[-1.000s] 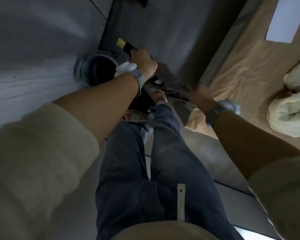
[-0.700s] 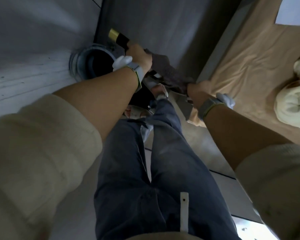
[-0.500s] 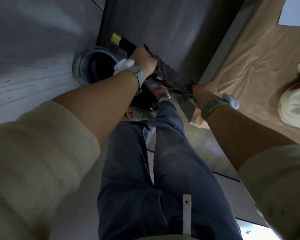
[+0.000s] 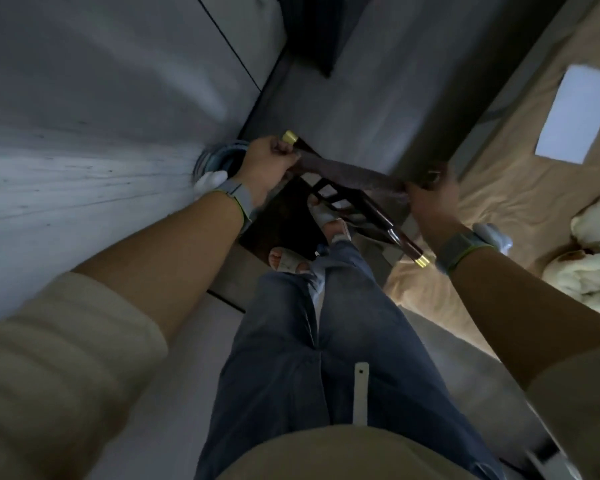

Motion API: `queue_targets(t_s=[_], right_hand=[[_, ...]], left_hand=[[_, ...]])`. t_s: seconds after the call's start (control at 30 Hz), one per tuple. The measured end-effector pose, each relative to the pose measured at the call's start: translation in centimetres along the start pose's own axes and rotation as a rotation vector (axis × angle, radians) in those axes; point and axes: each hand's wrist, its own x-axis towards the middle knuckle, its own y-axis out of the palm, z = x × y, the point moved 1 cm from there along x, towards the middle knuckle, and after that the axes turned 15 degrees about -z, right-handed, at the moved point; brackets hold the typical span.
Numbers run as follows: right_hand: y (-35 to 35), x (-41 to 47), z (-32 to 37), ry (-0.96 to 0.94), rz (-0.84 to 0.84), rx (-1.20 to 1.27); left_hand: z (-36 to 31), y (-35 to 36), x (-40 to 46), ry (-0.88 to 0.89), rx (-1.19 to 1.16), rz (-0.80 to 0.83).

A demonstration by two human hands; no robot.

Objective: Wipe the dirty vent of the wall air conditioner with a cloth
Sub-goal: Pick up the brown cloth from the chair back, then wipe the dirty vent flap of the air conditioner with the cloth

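the dark brown cloth [image 4: 347,173] is stretched taut between both hands and pressed along the lower edge of the wall air conditioner [image 4: 388,98], where the vent seems to be. the left hand [image 4: 271,161] is closed in a fist on one end of it, and the right hand [image 4: 430,199] is closed on the other end at the unit's corner. the person stands on a dark stool [image 4: 368,213] with brass-capped legs, a bed [image 4: 506,174] just beside it. to do this pass well, i'd judge: keep the cloth tight, draw it along the edge with even pressure, and keep weight centred on the stool rather than leaning out.
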Motion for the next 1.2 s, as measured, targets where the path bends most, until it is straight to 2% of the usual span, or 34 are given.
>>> queue_targets(t_s=[0.43, 0.7, 0.77, 0.87, 1.0, 1.2], right_hand=[[-0.7, -5.6, 20.4, -0.482, 0.365, 0.028], [-1.6, -11.7, 30.8, -0.918, 0.555, -0.154], [-1.6, -14.0, 33.2, -1.041, 0.536, -0.176], [-1.4, -16.4, 35.7, -1.072, 0.472, -0.132], [-1.6, -20.5, 40.3, -1.118, 0.481, -0.088], [-2.3, -25.7, 46.4, -1.25, 0.479, -0.044]], left_hand=[[-5.8, -19.7, -5.7, 0.152, -0.215, -0.144], [-7.1, -30.5, -11.5, 0.254, -0.226, -0.386], [-7.1, -33.1, -13.0, 0.285, -0.238, -0.466], [-7.2, -35.6, -14.6, 0.332, -0.196, -0.564], [-7.6, -40.0, -17.1, 0.407, -0.062, -0.67], [-9.0, -45.6, -20.5, 0.429, -0.037, -0.849]])
